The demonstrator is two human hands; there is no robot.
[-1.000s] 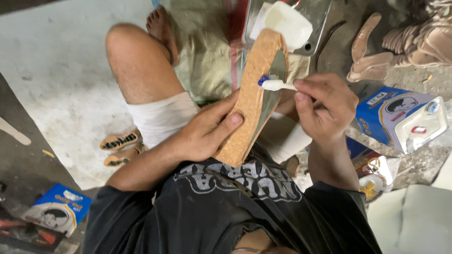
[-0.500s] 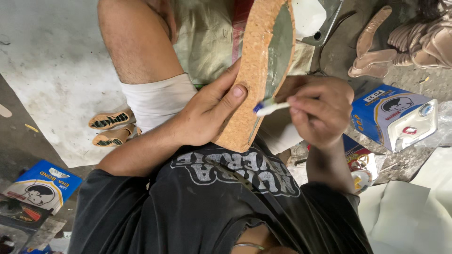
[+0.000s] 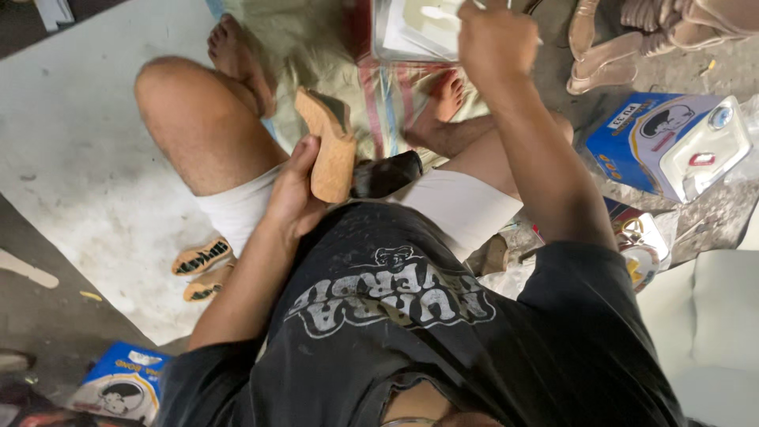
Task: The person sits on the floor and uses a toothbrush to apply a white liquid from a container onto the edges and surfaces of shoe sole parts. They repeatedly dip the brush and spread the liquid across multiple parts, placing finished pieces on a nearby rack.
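pale concrete floor (image 3: 71, 119) filled the left half of the frame, and a faded striped cloth (image 3: 379, 95) lay across the upper middle under my bare legs. a white tray of glue (image 3: 407, 32) sat at the top centre on that cloth, its rim cut off by the frame edge. to the right of it, in the upper right, a blue carton (image 3: 624, 142) lay near a clear plastic lid (image 3: 704, 154), and some tan shoe soles (image 3: 605, 59) lay above them, in the upper right corner. another blue carton (image 3: 118, 387) showed at the lower left corner, and a pair of small patterned sandals (image 3: 202, 269) lay on the floor just left of my thigh.

my left hand (image 3: 292, 194) sat in the middle of the frame, fingers curled around the back of a cork-coloured wedge sole (image 3: 328, 146), which stood upright and tilted a little, its dark inner face turned to the right, beside a black block (image 3: 387, 174) on my lap. that hand had the sole firmly gripped. my right hand (image 3: 494, 39) was raised at the top centre, right over the tray, closed in a fist around a thin white brush handle (image 3: 451, 14); the bristle end was too blurred for me to make out.
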